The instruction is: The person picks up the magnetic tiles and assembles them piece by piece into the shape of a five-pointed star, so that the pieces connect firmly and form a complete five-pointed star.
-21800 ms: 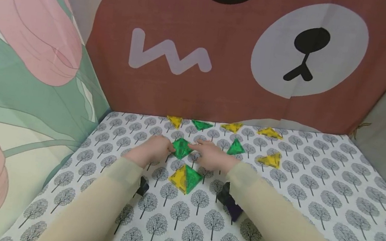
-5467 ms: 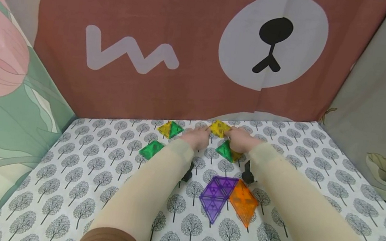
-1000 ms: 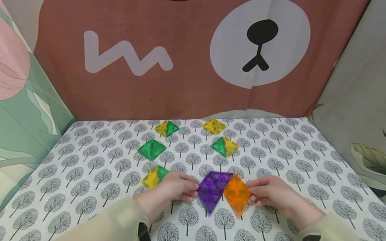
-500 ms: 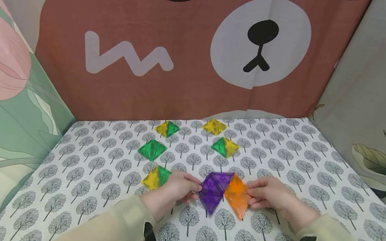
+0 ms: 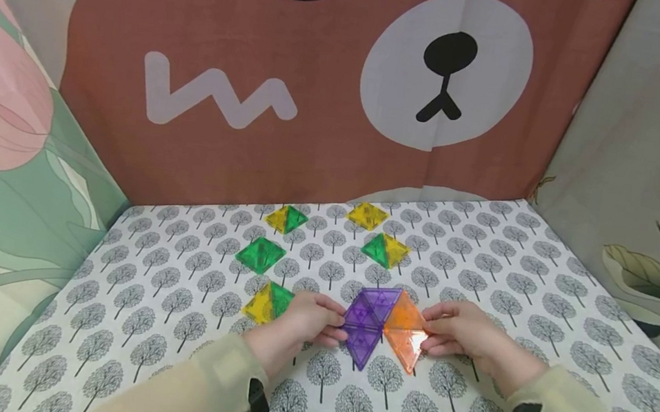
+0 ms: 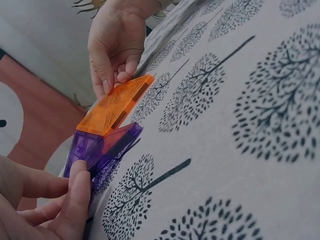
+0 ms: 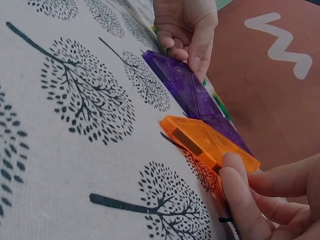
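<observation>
Purple translucent triangular magnetic tiles (image 5: 362, 341) and orange triangular magnetic tiles (image 5: 406, 312) sit edge to edge in a fan with a wedge-shaped gap at its near side. My left hand (image 5: 305, 318) pinches the purple outer edge, thumb and fingers on either side. On the other side my right hand (image 5: 466, 332) pinches the orange outer edge. In the left wrist view the orange tiles (image 6: 107, 112) and purple tiles (image 6: 86, 150) slant up from the cloth, bent along their seams. The right wrist view also shows purple tiles (image 7: 182, 82) tilted against the orange.
Beyond the fan lie paired triangles in diamonds: green (image 5: 261, 255), all yellow (image 5: 367, 216), and yellow-and-green ones (image 5: 286, 219), (image 5: 385, 250) on the tree-print cloth (image 5: 161, 344). Another yellow-and-green pair (image 5: 261, 303) is partly behind my left hand. A bear-print curtain (image 5: 216, 163) stands at the back.
Earlier scattered yellow and green triangles now lie paired. My hands have come back from the far yellow pair to the fan; over the last second its orange half has creased at the seam.
</observation>
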`<state>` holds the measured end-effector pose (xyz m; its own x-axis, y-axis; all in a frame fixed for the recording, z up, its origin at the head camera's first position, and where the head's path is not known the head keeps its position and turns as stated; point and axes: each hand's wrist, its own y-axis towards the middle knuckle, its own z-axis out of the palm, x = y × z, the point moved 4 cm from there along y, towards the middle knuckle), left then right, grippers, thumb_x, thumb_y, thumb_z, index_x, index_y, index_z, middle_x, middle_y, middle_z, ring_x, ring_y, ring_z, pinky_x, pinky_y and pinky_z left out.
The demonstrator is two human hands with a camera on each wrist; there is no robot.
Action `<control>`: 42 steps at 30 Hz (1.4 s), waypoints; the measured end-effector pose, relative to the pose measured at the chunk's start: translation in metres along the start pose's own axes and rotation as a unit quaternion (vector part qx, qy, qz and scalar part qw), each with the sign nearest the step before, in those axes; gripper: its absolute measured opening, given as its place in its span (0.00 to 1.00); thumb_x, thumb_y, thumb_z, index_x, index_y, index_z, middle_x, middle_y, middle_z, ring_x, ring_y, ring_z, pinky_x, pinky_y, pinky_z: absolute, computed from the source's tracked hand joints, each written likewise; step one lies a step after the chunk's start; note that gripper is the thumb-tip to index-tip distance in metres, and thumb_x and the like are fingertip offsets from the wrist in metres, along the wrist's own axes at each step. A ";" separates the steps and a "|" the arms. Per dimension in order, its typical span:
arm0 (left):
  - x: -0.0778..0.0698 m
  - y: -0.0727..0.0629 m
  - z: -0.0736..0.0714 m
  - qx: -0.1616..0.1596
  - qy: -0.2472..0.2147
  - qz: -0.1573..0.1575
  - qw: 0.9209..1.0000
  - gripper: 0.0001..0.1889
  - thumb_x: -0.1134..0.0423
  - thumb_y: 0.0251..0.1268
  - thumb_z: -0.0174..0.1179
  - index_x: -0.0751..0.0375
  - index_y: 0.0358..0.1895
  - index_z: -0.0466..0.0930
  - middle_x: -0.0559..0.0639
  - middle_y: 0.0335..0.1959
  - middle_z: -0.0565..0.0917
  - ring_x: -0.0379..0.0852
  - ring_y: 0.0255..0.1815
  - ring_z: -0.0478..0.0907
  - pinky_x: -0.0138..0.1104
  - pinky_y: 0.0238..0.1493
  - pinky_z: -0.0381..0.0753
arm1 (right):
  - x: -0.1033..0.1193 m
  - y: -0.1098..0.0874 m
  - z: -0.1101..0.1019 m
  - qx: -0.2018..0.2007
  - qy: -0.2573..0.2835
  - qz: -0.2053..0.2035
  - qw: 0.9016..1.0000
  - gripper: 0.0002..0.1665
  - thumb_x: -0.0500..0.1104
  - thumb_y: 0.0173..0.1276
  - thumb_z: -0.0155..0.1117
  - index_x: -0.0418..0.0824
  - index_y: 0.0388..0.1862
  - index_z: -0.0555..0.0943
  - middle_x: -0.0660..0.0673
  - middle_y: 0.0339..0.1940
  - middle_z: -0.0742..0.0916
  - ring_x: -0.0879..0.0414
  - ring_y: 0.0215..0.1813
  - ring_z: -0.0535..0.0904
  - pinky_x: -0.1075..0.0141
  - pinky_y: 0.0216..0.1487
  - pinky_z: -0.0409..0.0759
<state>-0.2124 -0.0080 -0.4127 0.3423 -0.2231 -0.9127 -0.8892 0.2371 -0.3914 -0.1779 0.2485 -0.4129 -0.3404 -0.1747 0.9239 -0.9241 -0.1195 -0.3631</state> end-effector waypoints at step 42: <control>0.011 -0.005 -0.006 0.030 -0.073 -0.016 0.997 0.12 0.75 0.66 0.57 0.75 0.51 0.79 0.65 0.34 0.85 0.46 0.24 0.85 0.37 0.32 0.87 | -0.006 -0.008 0.004 0.082 0.092 -0.015 0.992 0.22 0.31 0.70 0.56 0.18 0.59 0.67 0.33 0.38 0.84 0.51 0.34 0.86 0.61 0.43 0.86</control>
<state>-0.2056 -0.0172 -0.4198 0.4142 -0.0929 -0.9054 -0.8590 0.2889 -0.4226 -0.1674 0.2462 -0.4161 -0.3531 0.0099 0.9355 -0.8986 -0.2820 -0.3361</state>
